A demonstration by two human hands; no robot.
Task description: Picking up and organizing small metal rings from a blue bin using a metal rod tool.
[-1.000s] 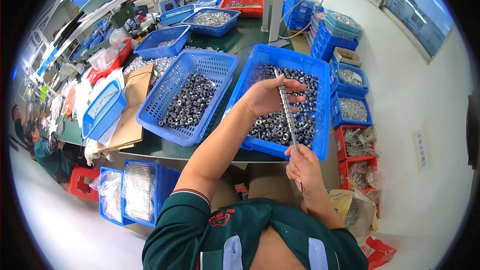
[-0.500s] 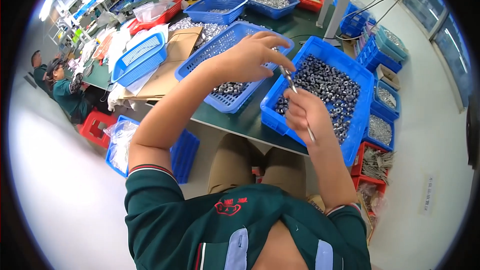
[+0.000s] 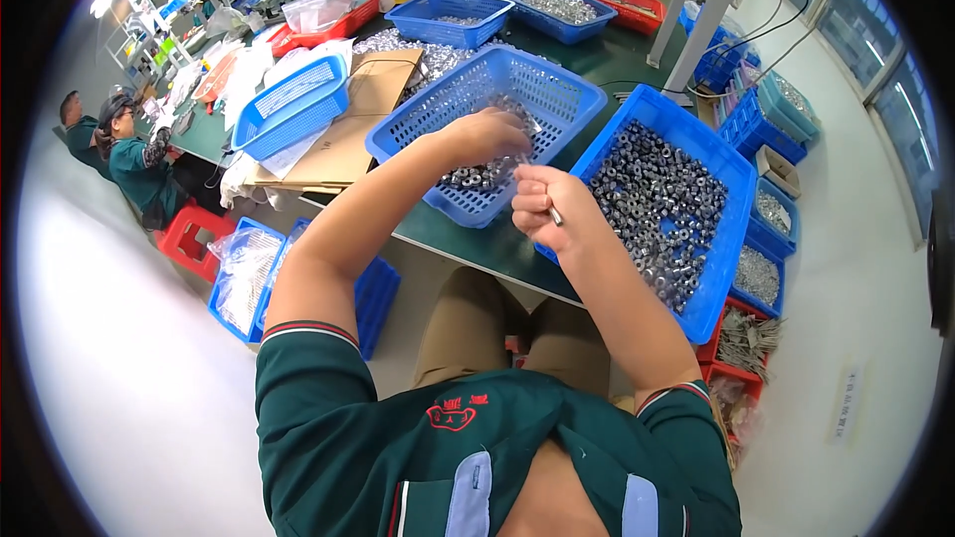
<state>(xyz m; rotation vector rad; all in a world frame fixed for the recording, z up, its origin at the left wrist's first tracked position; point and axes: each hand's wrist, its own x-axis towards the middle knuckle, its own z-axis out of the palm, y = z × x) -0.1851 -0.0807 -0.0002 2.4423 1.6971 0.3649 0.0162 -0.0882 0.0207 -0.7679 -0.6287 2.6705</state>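
From my remote station I record the left elbow bent and the left forearm angled up and to the right, ending in the left hand, back upward, fingertips partly hidden. I find the right forearm slanting up and to the left, with the right hand closed, fingers curled inward. I note both hands close together, the left slightly higher; contact between them I cannot confirm

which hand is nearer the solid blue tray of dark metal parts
Right: the right hand is just left of the tray; the left hand is farther left, over the perforated basket.
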